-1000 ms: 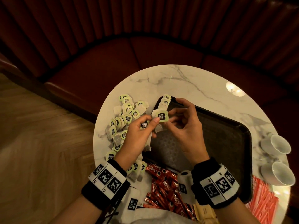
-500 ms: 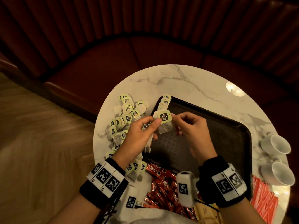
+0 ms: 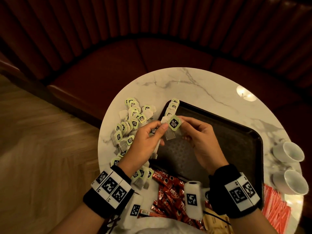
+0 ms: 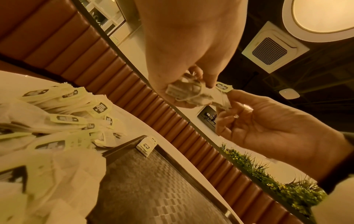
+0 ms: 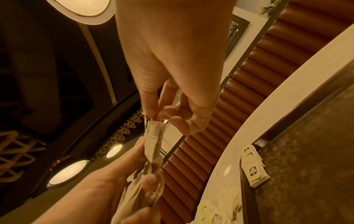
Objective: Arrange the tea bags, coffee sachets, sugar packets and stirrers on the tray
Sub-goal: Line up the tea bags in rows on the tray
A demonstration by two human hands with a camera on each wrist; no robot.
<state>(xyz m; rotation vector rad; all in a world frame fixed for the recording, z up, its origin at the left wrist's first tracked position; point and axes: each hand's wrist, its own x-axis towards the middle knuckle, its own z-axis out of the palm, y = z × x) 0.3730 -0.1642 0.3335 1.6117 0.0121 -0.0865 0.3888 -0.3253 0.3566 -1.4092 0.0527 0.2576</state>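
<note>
- L hand [image 3: 145, 141]: I see fingers curled round a bunch of tea bags [image 4: 184, 92], thumb pinching near edge of the one tea bag [image 3: 171, 130] shared w/ R hand; held above tray's near-left part.
- R hand [image 3: 200, 141]: thumb + forefinger pinch that bag's far edge by its green tag [image 3: 174, 123].
- Tray [image 3: 236, 132], dark, textured: a few tea bags [image 3: 173, 107] stacked at its far-left corner.
- Loose tea-bag pile [image 3: 131, 125]: on marble table [image 3: 194, 85], left of tray.
- Coffee sachets [image 3: 168, 188], red: near side of tray.
- Stirrers [image 3: 273, 205], red/white: right of tray, near edge.
- 2 white cups [image 3: 290, 152]: right of tray.
</note>
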